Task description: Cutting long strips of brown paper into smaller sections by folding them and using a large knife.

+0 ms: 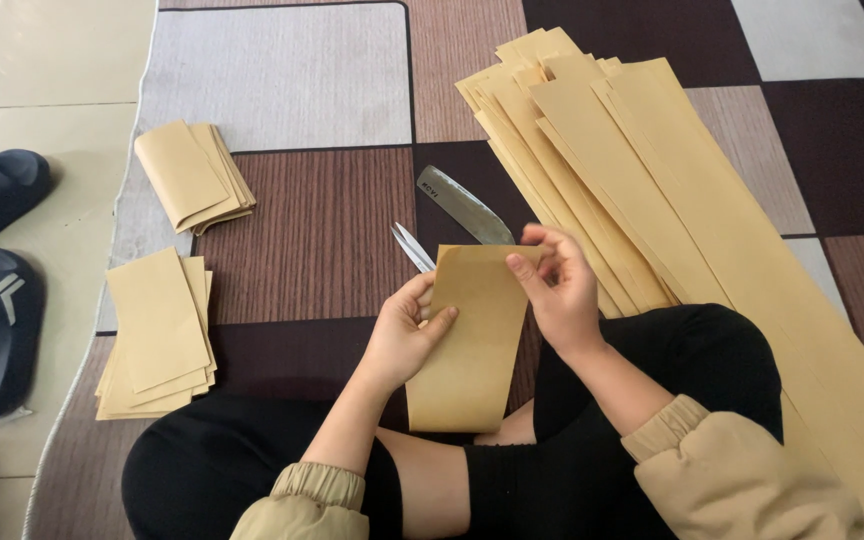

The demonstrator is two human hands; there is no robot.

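We sit cross-legged on the rug. Our left hand pinches the side of a brown paper strip over our lap to keep it steady. Our right hand pinches its top edge, so it seems to be folding. Behind lie scissors. Finished folded papers sit left; long strips wait right.

A person sits on a rug and holds a brown paper piece. The left hand grips its left edge. The right hand pinches its top right corner. Scissors lie just above the paper piece. Long paper strips lie to its right. Two small paper stacks sit far to its left.
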